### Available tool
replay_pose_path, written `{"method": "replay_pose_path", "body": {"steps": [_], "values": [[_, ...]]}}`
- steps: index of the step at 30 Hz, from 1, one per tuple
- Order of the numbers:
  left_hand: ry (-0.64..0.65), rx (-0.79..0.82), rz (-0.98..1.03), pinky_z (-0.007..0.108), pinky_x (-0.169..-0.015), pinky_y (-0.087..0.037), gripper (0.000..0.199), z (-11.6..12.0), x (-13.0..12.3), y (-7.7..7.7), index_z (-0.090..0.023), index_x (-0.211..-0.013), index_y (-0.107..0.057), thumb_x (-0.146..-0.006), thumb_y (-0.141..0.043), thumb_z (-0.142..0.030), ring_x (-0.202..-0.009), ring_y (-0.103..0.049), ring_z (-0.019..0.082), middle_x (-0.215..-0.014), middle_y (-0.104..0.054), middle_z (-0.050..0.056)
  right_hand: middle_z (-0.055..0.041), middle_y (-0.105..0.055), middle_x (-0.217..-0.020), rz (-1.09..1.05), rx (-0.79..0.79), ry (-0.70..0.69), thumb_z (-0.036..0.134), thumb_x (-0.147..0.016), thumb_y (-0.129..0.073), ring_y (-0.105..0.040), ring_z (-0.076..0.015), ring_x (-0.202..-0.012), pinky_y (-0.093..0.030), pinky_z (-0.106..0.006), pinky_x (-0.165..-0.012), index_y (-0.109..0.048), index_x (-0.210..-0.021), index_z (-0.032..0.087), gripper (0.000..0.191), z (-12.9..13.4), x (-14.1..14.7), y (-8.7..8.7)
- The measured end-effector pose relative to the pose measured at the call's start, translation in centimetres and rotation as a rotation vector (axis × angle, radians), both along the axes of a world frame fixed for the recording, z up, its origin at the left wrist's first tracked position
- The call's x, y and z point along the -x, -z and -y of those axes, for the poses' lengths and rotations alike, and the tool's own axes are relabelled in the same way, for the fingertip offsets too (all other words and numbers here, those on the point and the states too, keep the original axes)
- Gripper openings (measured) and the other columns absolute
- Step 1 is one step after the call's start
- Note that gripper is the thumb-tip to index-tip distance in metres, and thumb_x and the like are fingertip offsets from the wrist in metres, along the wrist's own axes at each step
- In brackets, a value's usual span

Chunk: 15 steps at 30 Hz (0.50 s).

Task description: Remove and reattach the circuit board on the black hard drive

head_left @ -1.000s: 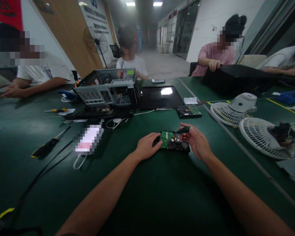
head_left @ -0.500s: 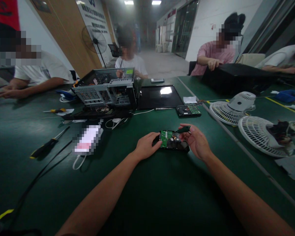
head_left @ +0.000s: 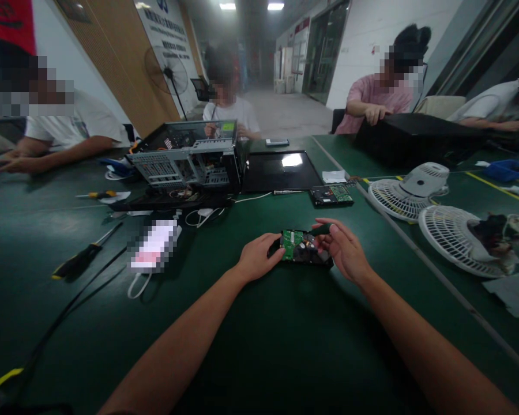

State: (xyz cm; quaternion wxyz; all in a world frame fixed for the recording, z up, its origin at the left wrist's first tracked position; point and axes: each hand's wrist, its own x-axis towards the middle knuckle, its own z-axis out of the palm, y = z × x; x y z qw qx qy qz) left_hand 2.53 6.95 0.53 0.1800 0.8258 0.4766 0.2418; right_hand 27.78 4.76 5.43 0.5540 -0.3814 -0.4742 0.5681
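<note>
A hard drive [head_left: 293, 245] with a green circuit board facing up lies on the green table in front of me. My left hand [head_left: 259, 255] grips its left end, the thumb resting on the near left side. At the drive's right end, my right hand [head_left: 346, 246] has its fingers closed around the dark handle of a small screwdriver [head_left: 320, 230]. The handle lies over the far right part of the drive. Its tip is too small and dark to make out.
Beyond the drive lie a second hard drive [head_left: 332, 195], a thin screwdriver [head_left: 289, 192] and a dark panel [head_left: 281, 171]. An opened computer case [head_left: 185, 164], a phone [head_left: 153, 246] and a black screwdriver [head_left: 86, 253] are on the left. White fan parts [head_left: 456, 236] stand right. Several people sit around.
The screwdriver handle has turned slightly in my right hand, and the fingers have shifted a little over it. My left hand and the hard drive stay in place.
</note>
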Motion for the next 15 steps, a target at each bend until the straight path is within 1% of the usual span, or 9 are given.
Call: {"method": "replay_pose_path", "body": {"steps": [7,12,15], "values": [[0.000,0.015,-0.001,0.038,-0.095,-0.056,0.050,0.14,-0.05,-0.28,-0.025,-0.143,-0.054,-0.100,-0.051,-0.049,-0.115,-0.065,0.025,-0.139,-0.063,0.005,-0.0094,-0.068,-0.125,-0.029,-0.023,-0.065,0.047,-0.099,-0.054,-0.065,-0.0201,-0.085,-0.052,-0.036,-0.072,-0.072,-0.113,0.025,0.032,-0.35,-0.46,0.52],[0.003,0.018,-0.001,0.038,-0.097,-0.055,0.050,0.21,-0.03,-0.46,-0.024,-0.144,-0.054,-0.100,-0.051,-0.048,-0.115,-0.065,0.025,-0.139,-0.063,0.005,-0.0070,-0.070,-0.120,0.005,-0.016,-0.052,0.045,-0.096,-0.059,-0.065,-0.0198,-0.083,-0.051,-0.034,-0.067,-0.071,-0.112,0.027,0.026,-0.33,-0.49,0.52],[0.003,0.021,-0.002,0.039,-0.098,-0.055,0.050,0.20,0.01,-0.42,-0.024,-0.144,-0.054,-0.100,-0.051,-0.048,-0.115,-0.065,0.025,-0.140,-0.062,0.005,-0.0057,-0.070,-0.118,0.022,-0.005,-0.034,0.046,-0.095,-0.062,-0.063,-0.0184,-0.081,-0.050,-0.032,-0.064,-0.071,-0.117,0.029,0.029,-0.26,-0.42,0.36]]}}
